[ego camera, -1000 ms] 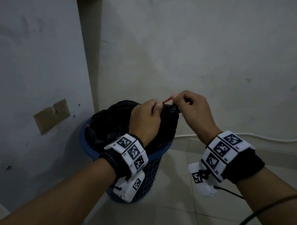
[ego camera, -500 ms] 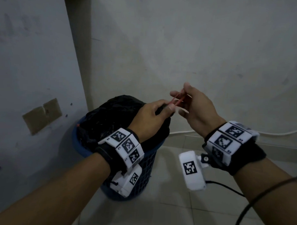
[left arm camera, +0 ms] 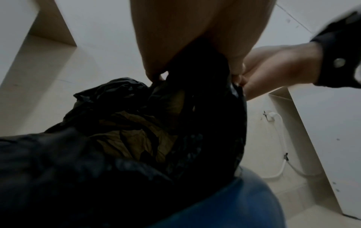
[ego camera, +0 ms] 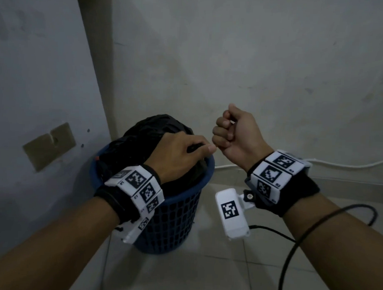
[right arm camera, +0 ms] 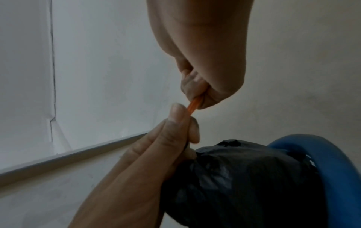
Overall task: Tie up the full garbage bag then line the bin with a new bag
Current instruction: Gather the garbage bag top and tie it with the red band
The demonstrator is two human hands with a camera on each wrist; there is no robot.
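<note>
**A:** Where did the bag sit, and what were the hands doing?

**B:** The full black garbage bag (ego camera: 152,130) sat in the blue bin (ego camera: 179,209) on the floor, at the foot of the wall. The left hand (ego camera: 181,151) was clamped round the gathered neck of the bag, above the bin's right rim. The right hand (ego camera: 234,133) was closed in a fist just to its right, pinching an orange rubber band (right arm camera: 192,106) that ran taut between the two hands.

**A:** So the step in hand was binding the neck?

**B:** That was my reading. Whether the band had already gone round the neck I could not tell; the left fingers hid that part.

**A:** How would it be done well?

**B:** Keep the left grip low and tight so the neck stays bunched. Stretch the band only enough to clear the gathered plastic, then loop it round and double it until it bites. Pulled too hard, a thin band could snap or slip off the fingers, and thin plastic may tear.
</note>
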